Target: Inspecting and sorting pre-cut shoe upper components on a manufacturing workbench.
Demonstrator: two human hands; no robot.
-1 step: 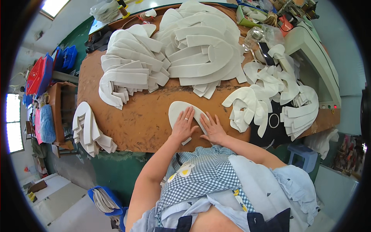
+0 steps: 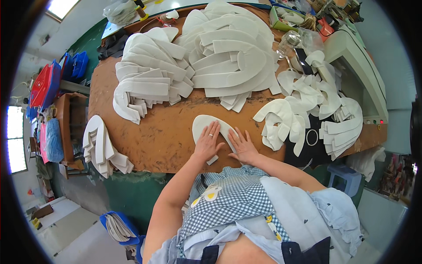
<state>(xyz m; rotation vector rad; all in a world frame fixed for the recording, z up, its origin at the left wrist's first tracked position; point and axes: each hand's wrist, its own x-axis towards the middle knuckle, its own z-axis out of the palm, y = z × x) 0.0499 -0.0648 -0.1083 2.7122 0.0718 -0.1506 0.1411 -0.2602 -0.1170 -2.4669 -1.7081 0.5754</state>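
At the near edge of the desk (image 2: 149,136), both hands lie flat with fingers spread, pinching nothing: the left hand (image 2: 208,143) presses on the middle of a white U-shaped foam piece (image 2: 206,123), a ring on one finger, and the right hand (image 2: 242,147) rests palm-down on the piece's right limb, just beside the left. So the grip on either side is open and pressing, not closed on anything. The piece lies alone on the bare brown top, its curved end pointing away from the person and its limbs running back under the palms; a small white scrap (image 2: 212,160) sits at the desk's edge, touching or nearly touching the left hand's heel. By the look of it the step in hand is smoothing or squaring this one piece flat, and any following move would call for even pressure from both palms so the thin limbs do not buckle or slide. Farther out, a fanned stack of like pieces (image 2: 147,83) lies to the left and a larger heap (image 2: 233,57) beyond it at the centre, both well apart from the hands. Smaller curved cut-outs (image 2: 307,110) crowd the right side, near a cream machine housing (image 2: 360,66). Another stack (image 2: 99,145) hangs off the desk's left edge, and a blue bin (image 2: 118,226) stands on the floor below.
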